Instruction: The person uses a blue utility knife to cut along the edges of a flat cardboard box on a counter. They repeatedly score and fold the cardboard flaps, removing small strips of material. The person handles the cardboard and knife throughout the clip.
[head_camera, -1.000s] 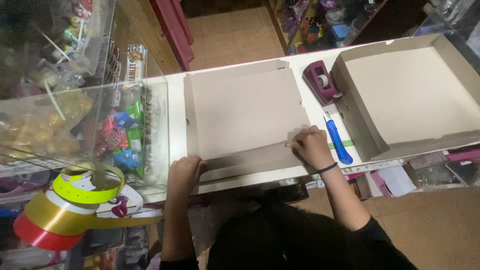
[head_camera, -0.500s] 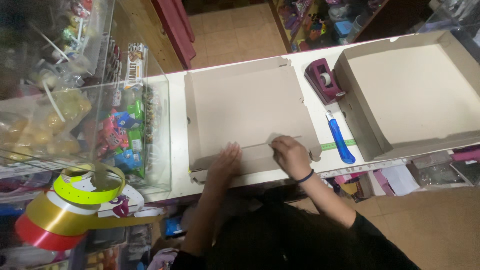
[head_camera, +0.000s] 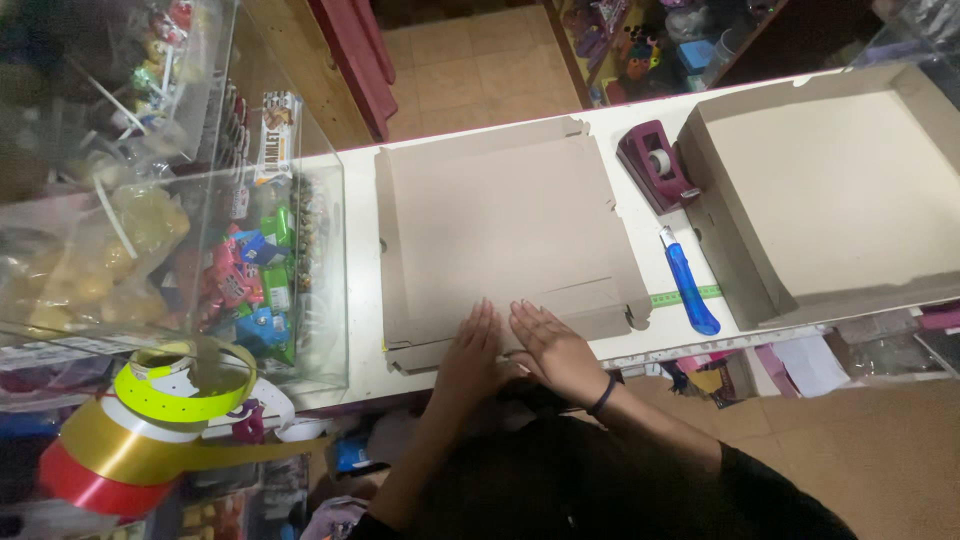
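Observation:
A flat, unfolded brown cardboard box blank (head_camera: 500, 210) lies on the white counter (head_camera: 358, 260). Its near flap (head_camera: 590, 305) is folded over along the front edge. My left hand (head_camera: 472, 345) and my right hand (head_camera: 545, 340) lie side by side, palms down and fingers straight, pressing on that folded flap near its middle. Neither hand holds anything. A dark band circles my right wrist.
A maroon tape dispenser (head_camera: 655, 165) and a blue utility knife (head_camera: 688, 280) lie right of the blank. An assembled open cardboard box (head_camera: 840, 200) sits at far right. A glass case of sweets (head_camera: 180, 210) stands left, with ribbon rolls (head_camera: 150, 420) below it.
Both hands have slid along the near flap toward each other, from spread apart at its ends to side by side at the middle.

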